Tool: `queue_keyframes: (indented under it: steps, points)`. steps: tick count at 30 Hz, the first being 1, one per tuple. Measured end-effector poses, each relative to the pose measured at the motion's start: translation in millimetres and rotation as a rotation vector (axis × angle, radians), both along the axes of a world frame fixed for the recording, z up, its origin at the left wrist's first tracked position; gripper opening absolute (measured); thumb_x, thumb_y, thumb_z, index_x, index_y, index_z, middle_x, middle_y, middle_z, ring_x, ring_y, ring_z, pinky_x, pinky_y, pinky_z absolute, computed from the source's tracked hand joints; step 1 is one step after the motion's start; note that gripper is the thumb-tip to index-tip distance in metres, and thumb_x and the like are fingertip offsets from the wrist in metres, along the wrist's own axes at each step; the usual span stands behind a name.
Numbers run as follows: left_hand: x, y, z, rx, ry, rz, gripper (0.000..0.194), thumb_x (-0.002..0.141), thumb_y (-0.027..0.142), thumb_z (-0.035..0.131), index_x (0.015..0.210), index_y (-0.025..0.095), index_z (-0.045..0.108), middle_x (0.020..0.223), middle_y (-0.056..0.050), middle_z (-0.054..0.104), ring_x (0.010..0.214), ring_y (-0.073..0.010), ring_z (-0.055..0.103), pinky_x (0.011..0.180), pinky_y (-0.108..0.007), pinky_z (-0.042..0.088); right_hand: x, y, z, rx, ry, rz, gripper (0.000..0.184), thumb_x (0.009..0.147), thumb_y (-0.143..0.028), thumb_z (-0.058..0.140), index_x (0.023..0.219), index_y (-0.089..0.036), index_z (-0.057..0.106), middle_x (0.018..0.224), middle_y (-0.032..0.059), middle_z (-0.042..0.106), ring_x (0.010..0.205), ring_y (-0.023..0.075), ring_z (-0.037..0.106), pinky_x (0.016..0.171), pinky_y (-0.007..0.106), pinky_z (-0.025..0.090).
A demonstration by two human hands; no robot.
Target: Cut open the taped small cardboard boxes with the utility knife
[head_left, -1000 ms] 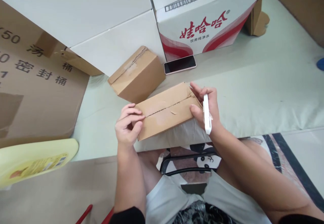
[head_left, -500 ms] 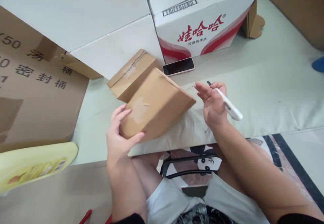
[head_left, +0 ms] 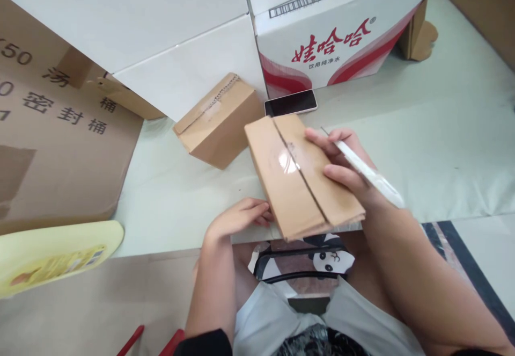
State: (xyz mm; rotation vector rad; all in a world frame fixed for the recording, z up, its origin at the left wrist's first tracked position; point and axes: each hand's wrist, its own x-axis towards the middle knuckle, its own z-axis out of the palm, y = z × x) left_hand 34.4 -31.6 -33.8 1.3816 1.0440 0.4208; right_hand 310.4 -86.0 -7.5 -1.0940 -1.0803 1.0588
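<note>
A small brown cardboard box is tilted above the table's front edge, its taped centre seam facing up toward me. My right hand has a slim white utility knife in its grip, with the thin blade pointing up and left. Fingers of that same hand also press on the box's right side. Against the box's lower left edge, my left hand has its fingers curled, the tips partly hidden by the box. A second small cardboard box lies behind and to the left.
A phone lies in front of a white and red carton. White boxes stand at the back left, beside a large printed carton. A yellow container is at left. Pale cloth covers the table.
The box has been turned and moved right, so its taped seam now shows. My right hand has come onto its right side, knife still held. My left hand has shifted to its lower left edge.
</note>
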Motion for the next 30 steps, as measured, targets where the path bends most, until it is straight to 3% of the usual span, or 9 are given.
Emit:
queue_keyframes:
  steps: [3, 5, 8, 10, 13, 15, 18, 22, 30]
  points:
    - [2, -1, 2.3, 0.180, 0.063, 0.135, 0.031, 0.085, 0.051, 0.077, 0.099, 0.023, 0.079, 0.097, -0.008, 0.080, 0.095, -0.0297, 0.076, 0.080, -0.041, 0.064, 3, -6, 4.6, -0.035, -0.092, 0.132, 0.045, 0.086, -0.055, 0.076, 0.112, -0.031, 0.048, 0.150, 0.0067, 0.065, 0.148, 0.0303, 0.055, 0.121, 0.054, 0.045]
    - [6, -3, 5.2, 0.530, 0.008, 0.259, 0.041, 0.093, 0.054, 0.067, 0.124, 0.027, 0.070, 0.128, -0.010, 0.073, 0.127, -0.0307, 0.067, 0.105, -0.047, 0.058, 2, -9, 7.8, -0.021, -0.128, 0.151, 0.039, 0.090, -0.052, 0.073, 0.110, -0.030, 0.049, 0.151, 0.0071, 0.065, 0.144, 0.0295, 0.059, 0.117, 0.052, 0.047]
    - [15, -6, 6.9, 1.048, -0.023, 0.124, 0.041, 0.100, 0.050, 0.057, 0.136, 0.031, 0.063, 0.153, -0.010, 0.057, 0.155, -0.0323, 0.042, 0.128, -0.059, 0.035, -1, -9, 9.6, 0.022, -0.194, 0.118, 0.033, 0.090, -0.048, 0.074, 0.107, -0.030, 0.052, 0.145, 0.0063, 0.068, 0.136, 0.0280, 0.064, 0.112, 0.048, 0.051]
    - [23, -8, 4.4, 1.181, 0.019, 0.014, 0.038, 0.106, 0.045, 0.045, 0.136, 0.030, 0.063, 0.153, -0.009, 0.055, 0.156, -0.0300, 0.041, 0.132, -0.061, 0.027, -3, -6, 10.0, 0.064, -0.248, -0.040, 0.032, 0.088, -0.049, 0.075, 0.103, -0.028, 0.055, 0.127, 0.0057, 0.076, 0.120, 0.0267, 0.071, 0.102, 0.045, 0.055]
    - [31, -10, -2.1, 1.260, 0.022, 0.024, 0.041, 0.108, 0.041, 0.035, 0.136, 0.026, 0.061, 0.145, -0.010, 0.058, 0.146, -0.0265, 0.051, 0.132, -0.060, 0.028, -6, -2, 17.2, 0.135, -0.120, -0.338, 0.036, 0.091, -0.062, 0.064, 0.100, -0.027, 0.061, 0.077, 0.0002, 0.069, 0.073, 0.0202, 0.068, 0.070, 0.037, 0.054]
    - [35, -11, -5.7, 1.269, 0.017, 0.053, 0.041, 0.109, 0.040, 0.033, 0.136, 0.025, 0.060, 0.143, -0.010, 0.058, 0.145, -0.0251, 0.051, 0.133, -0.058, 0.027, -8, -3, 28.5, 0.162, 0.040, -0.368, 0.039, 0.092, -0.064, 0.058, 0.102, -0.027, 0.063, 0.064, -0.0032, 0.055, 0.056, 0.0161, 0.054, 0.053, 0.032, 0.042]
    - [39, -13, -8.4, 1.261, 0.002, 0.088, 0.043, 0.109, 0.040, 0.030, 0.136, 0.025, 0.059, 0.143, -0.009, 0.057, 0.146, -0.0240, 0.050, 0.134, -0.055, 0.025, -15, -14, 48.5, 0.159, 0.070, -0.295, 0.024, 0.091, -0.050, 0.064, 0.097, -0.027, 0.065, 0.065, -0.0041, 0.050, 0.054, 0.0126, 0.044, 0.049, 0.029, 0.034]
    - [42, -16, -8.9, 1.247, -0.014, 0.113, 0.043, 0.109, 0.042, 0.029, 0.135, 0.026, 0.060, 0.143, -0.008, 0.056, 0.145, -0.0242, 0.051, 0.134, -0.055, 0.025, -27, -30, 66.6, 0.058, -0.210, -0.156, 0.009, 0.093, -0.030, 0.066, 0.099, -0.026, 0.071, 0.075, -0.0028, 0.065, 0.063, 0.0114, 0.057, 0.056, 0.027, 0.042]
    - [43, -17, -8.0, 1.187, -0.039, 0.114, 0.042, 0.109, 0.047, 0.034, 0.134, 0.027, 0.062, 0.143, -0.008, 0.057, 0.149, -0.0266, 0.047, 0.134, -0.058, 0.025, -34, -28, 71.8, -0.054, -0.487, -0.025, 0.014, 0.084, -0.023, 0.070, 0.097, -0.024, 0.074, 0.081, -0.0011, 0.076, 0.063, 0.0115, 0.063, 0.058, 0.024, 0.046]
